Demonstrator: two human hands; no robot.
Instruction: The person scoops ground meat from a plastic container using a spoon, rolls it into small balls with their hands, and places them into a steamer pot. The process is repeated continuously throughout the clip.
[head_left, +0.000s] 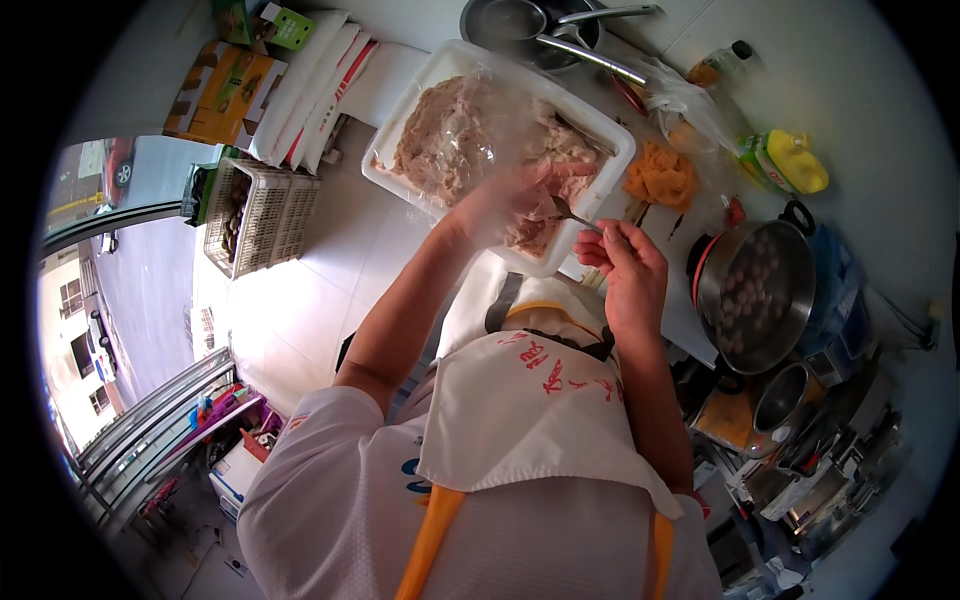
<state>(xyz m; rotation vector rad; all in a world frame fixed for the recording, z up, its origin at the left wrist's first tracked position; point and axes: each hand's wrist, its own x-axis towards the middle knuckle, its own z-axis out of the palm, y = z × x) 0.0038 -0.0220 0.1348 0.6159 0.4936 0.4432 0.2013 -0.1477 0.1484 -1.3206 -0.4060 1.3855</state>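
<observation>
A white plastic tub holds pale pink minced meat, partly covered by clear plastic film. My left hand reaches over the tub's near right part, among the meat, its fingers spread toward the right wall; blur hides part of it, and whether meat lies in its palm is unclear. In my right hand, just outside the tub's near right corner, is the handle of a metal spoon. The spoon's bowl is at my left palm. To the right, a large steel pot contains many small round meatballs in liquid.
Metal bowls and ladles lie beyond the tub. Right of it are a crumpled orange cloth or netting, a clear plastic bag and a yellow pump bottle. A plastic crate stands at the left; a smaller steel pot is lower right.
</observation>
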